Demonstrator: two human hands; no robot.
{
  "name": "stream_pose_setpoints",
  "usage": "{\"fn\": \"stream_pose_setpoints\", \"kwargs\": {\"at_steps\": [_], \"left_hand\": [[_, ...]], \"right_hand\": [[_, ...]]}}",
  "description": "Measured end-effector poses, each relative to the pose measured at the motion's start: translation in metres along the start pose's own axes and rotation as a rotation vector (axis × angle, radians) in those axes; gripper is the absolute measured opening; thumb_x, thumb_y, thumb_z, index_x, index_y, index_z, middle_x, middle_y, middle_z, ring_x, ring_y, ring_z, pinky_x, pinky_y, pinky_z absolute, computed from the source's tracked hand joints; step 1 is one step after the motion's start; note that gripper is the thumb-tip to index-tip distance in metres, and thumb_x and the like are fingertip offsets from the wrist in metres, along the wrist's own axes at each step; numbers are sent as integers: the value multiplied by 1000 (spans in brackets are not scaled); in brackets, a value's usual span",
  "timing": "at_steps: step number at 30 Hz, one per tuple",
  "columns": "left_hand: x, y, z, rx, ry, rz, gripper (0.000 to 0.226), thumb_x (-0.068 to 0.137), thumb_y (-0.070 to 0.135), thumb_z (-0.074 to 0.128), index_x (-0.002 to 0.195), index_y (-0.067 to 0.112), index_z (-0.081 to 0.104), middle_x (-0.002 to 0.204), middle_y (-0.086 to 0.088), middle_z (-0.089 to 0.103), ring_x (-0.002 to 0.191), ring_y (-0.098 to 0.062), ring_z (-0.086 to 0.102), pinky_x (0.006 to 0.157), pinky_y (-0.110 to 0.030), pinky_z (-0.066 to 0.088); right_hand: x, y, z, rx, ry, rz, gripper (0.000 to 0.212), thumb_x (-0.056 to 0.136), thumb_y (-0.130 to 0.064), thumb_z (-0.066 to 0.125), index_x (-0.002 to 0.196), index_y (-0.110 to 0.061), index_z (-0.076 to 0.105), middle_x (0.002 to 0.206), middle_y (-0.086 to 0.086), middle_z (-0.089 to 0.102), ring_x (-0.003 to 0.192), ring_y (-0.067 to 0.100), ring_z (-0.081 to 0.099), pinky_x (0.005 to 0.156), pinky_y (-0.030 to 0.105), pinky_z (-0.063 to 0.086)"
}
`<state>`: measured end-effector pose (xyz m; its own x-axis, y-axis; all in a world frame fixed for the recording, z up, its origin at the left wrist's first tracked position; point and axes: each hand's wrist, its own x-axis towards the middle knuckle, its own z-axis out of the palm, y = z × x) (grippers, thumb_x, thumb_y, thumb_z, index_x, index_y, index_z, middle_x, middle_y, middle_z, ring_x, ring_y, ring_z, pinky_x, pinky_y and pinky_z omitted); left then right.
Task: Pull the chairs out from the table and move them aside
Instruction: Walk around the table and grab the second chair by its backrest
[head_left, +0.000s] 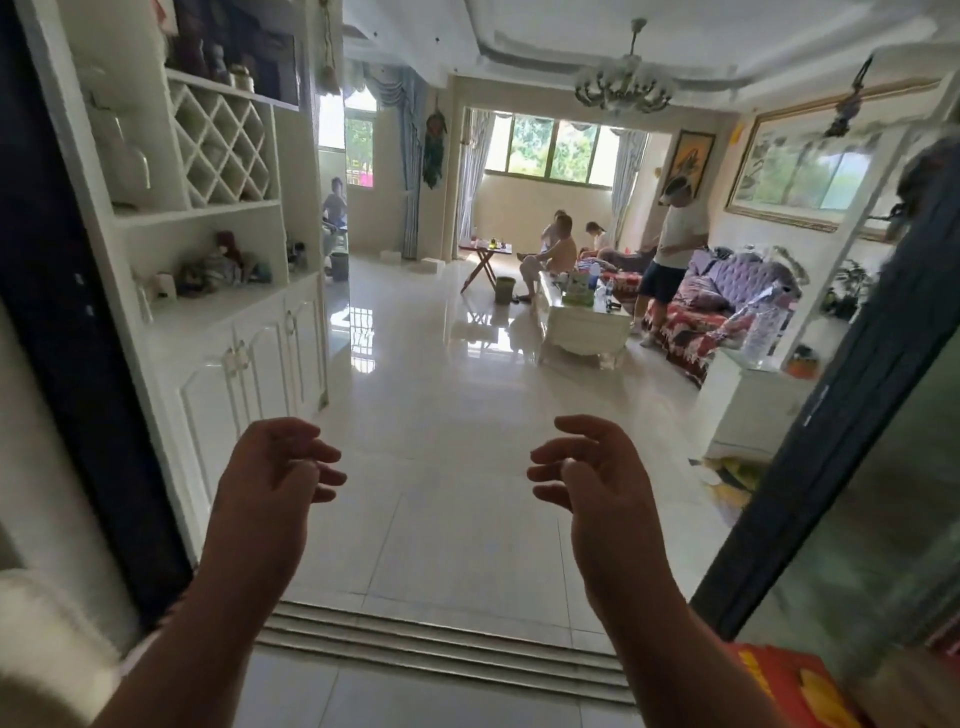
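My left hand (270, 473) and my right hand (587, 473) are raised in front of me at a doorway, palms facing each other, fingers loosely curled and apart, holding nothing. No chair shows in this view. Far across the tiled room stand a white coffee table (584, 325) and a small folding table (485, 260), both well out of reach of my hands.
A sliding-door track (441, 639) crosses the floor at my feet. A white cabinet with shelves (234, 332) stands on the left, a dark glass door frame (831, 415) on the right. Several people are by the sofa (711, 306) far ahead. Glossy tiled floor (441, 415) lies between.
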<state>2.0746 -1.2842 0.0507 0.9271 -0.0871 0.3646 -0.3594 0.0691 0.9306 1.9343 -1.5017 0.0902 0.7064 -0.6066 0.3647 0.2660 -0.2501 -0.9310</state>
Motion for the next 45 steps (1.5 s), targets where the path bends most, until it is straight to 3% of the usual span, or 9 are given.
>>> {"fn": "stream_pose_setpoints", "kwargs": {"at_steps": [4,13,16,21,26,29,37,41,45], "left_hand": [[91,-55,4,-10,59,-34,32,77,8,45,97,29,60,86,1,76,72,-18,74,74,-48,59],[224,-150,-39,137,313,-122,36,80,17,49,93,47,64,94,2,76,76,-16,75,65,-31,56],[254,-196,-63,167,484,-200,43,83,8,47,89,47,65,89,2,77,74,-19,74,62,-26,58],[292,-263,-105,208,823,-303,29,82,7,46,97,28,60,80,8,77,71,-14,73,61,-26,58],[298,-278,-139,237,1182,-394,35,90,-11,43,91,20,58,77,1,72,64,-11,72,55,-22,56],[285,-283,-154,217,1382,-484,31,89,-11,45,89,18,58,76,0,70,64,-19,68,58,-31,54],[231,-342,-190,-232,1991,-594,22,99,-6,45,89,8,59,79,-14,64,65,-28,63,60,-36,48],[235,-382,-219,-782,2041,-448,20,104,16,49,91,6,58,74,-10,62,54,-20,66,49,-28,51],[243,-409,-226,-1244,2209,-96,48,103,37,58,125,-4,48,105,-24,56,101,-38,60,90,-48,53]], "right_hand": [[87,46,57,10,-44,19,41,87,5,42,111,-22,62,90,2,74,81,21,72,73,37,60],[240,144,207,136,-301,181,42,89,13,39,110,-14,62,83,5,74,75,22,71,69,32,57],[285,188,271,169,-444,249,44,87,16,36,109,-12,63,83,9,72,74,23,69,68,34,55],[350,265,393,212,-745,353,46,84,17,34,104,-13,63,81,8,70,71,21,66,65,31,52],[371,298,521,134,-1120,402,40,86,16,36,104,-9,62,79,8,69,68,20,64,59,25,50],[352,306,588,53,-1355,399,36,90,9,37,107,-12,61,82,9,69,69,19,64,59,27,52],[222,340,744,-139,-1899,312,33,75,-13,40,100,-23,59,82,6,71,70,20,65,64,36,53],[138,362,808,-230,-2089,333,27,68,-20,44,92,-26,56,86,9,65,63,18,61,47,24,44],[77,383,842,-536,-2299,564,5,89,-22,54,93,-20,56,99,9,59,83,22,63,64,39,60]]}}
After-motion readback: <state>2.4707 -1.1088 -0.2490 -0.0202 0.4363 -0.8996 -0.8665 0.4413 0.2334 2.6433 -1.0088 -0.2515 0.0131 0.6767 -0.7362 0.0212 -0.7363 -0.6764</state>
